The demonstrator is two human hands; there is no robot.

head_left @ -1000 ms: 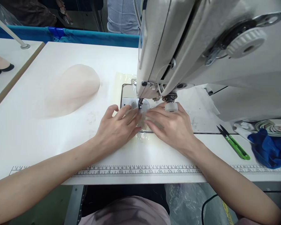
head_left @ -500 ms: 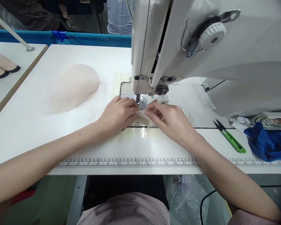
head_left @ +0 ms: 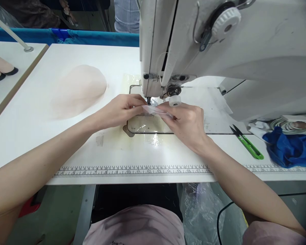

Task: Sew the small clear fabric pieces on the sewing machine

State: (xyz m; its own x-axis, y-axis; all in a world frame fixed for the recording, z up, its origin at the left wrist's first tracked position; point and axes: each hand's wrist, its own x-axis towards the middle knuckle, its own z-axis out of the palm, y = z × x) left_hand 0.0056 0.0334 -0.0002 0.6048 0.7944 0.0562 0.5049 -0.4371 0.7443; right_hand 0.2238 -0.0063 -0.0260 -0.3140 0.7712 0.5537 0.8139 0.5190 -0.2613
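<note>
My left hand point(head_left: 122, 110) and my right hand point(head_left: 187, 122) meet just in front of the needle of a white sewing machine point(head_left: 219, 51). Between their fingertips they pinch a small piece of thin, pale, sheer fabric point(head_left: 155, 110), lifted slightly off the metal needle plate point(head_left: 142, 124). The presser foot point(head_left: 149, 100) stands right behind the fabric. Both hands have their fingers closed on the piece.
A pile of pale pink sheer fabric point(head_left: 78, 90) lies on the white table point(head_left: 40, 136) to the left. Green thread snips point(head_left: 246, 146) and blue cloth point(head_left: 288, 149) lie at the right. A printed ruler point(head_left: 132, 171) runs along the front edge. A person in a striped shirt point(head_left: 126, 15) stands behind.
Both hands went from lying flat on the plate to pinching the fabric piece and lifting it toward the needle. The head view shifted a little.
</note>
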